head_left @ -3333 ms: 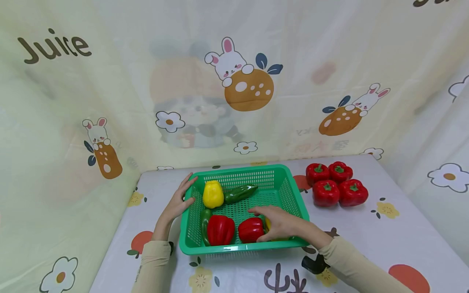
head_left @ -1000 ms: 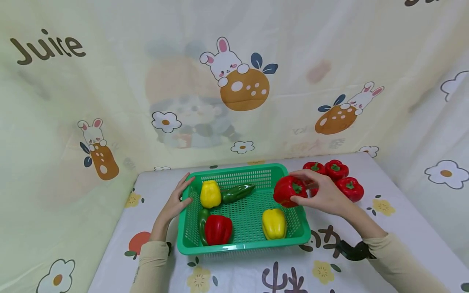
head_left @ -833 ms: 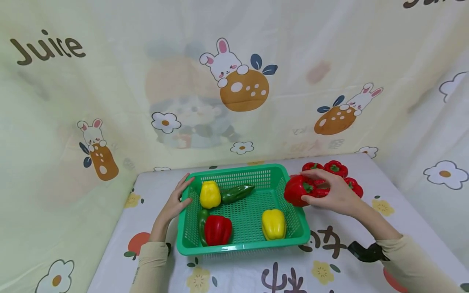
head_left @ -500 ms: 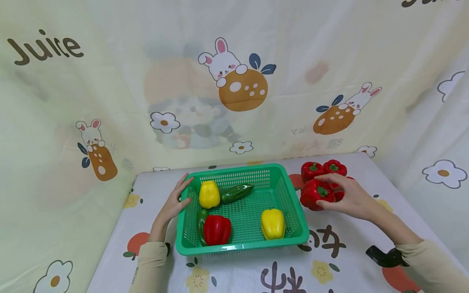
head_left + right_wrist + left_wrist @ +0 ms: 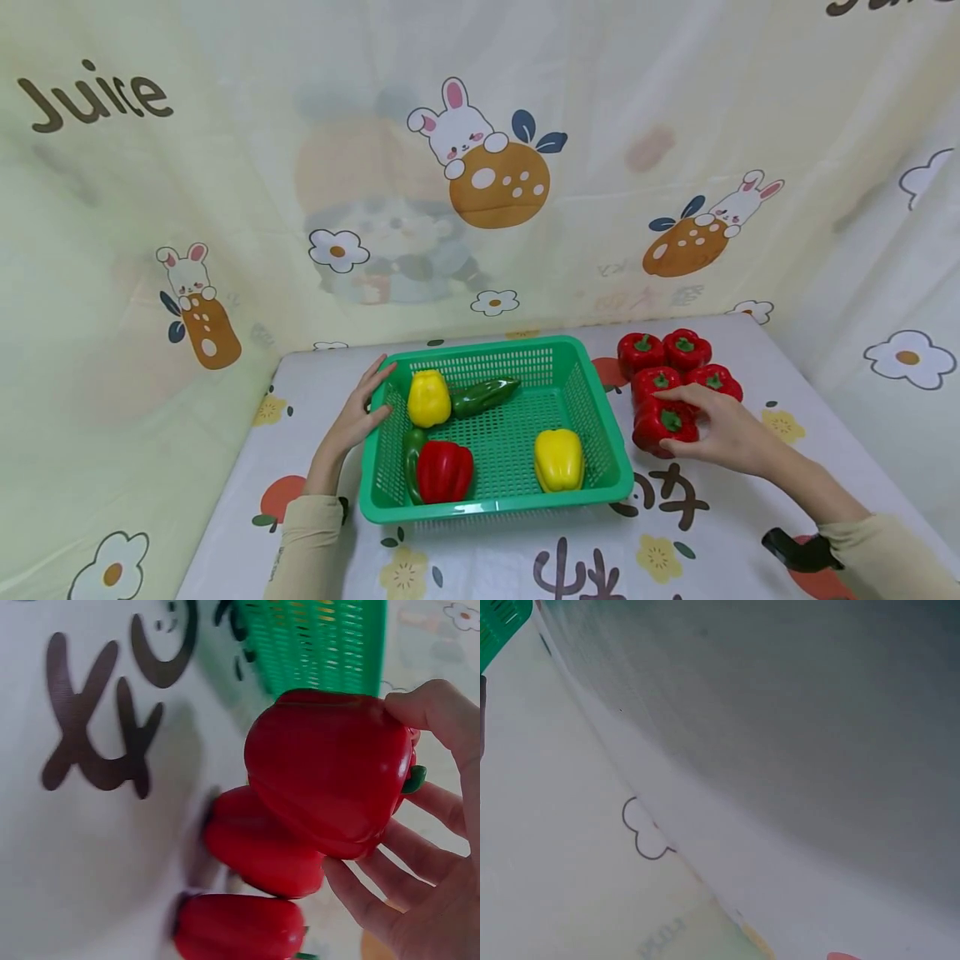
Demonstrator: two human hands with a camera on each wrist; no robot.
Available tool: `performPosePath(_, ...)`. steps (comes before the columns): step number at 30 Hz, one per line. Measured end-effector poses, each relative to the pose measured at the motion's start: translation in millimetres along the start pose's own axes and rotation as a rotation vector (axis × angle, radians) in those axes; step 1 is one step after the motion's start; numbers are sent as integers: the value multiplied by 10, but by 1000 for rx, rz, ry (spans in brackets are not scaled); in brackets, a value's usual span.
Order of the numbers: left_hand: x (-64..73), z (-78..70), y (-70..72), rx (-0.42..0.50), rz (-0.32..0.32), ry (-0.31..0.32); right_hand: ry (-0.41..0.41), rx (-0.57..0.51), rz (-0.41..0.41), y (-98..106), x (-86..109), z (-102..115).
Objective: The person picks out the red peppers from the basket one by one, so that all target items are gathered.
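My right hand [image 5: 720,427] grips a red bell pepper [image 5: 664,427] between thumb and fingers, right of the basket and in front of the other red peppers [image 5: 687,348]. In the right wrist view this held pepper [image 5: 326,772] shows large, its green stem toward my palm. My left hand [image 5: 362,408] rests with spread fingers on the left rim of the green basket [image 5: 495,506]. Inside the basket lie a yellow pepper [image 5: 430,400] at back left, a second yellow pepper [image 5: 559,460] at front right, a red pepper [image 5: 446,472], and long green peppers [image 5: 486,397].
A patterned cloth covers the table [image 5: 465,567] and a printed curtain [image 5: 600,250] rises behind it. A black strap piece [image 5: 801,552] hangs by my right sleeve. The left wrist view shows mostly pale cloth [image 5: 817,877] and a basket corner [image 5: 502,626].
My right hand has lifted the red pepper out of the basket's front, carried it right over the rim, and lowered it in front of the red group. My left hand stays at the rim.
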State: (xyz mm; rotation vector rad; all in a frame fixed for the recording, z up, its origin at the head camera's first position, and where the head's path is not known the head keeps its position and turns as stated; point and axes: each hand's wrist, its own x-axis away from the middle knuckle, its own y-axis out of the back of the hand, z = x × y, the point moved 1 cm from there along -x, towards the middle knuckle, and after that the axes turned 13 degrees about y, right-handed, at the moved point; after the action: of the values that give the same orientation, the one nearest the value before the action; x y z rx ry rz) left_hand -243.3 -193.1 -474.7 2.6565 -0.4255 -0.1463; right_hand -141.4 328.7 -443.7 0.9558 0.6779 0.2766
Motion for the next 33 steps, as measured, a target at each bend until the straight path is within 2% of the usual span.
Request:
performPosePath(20, -2, 37, -18, 10, 2, -16, -94, -37, 60, -195, 266, -223)
performPosePath(33, -5, 2, -4, 8, 8, -3, -79, -33, 32, -243, 269, -235)
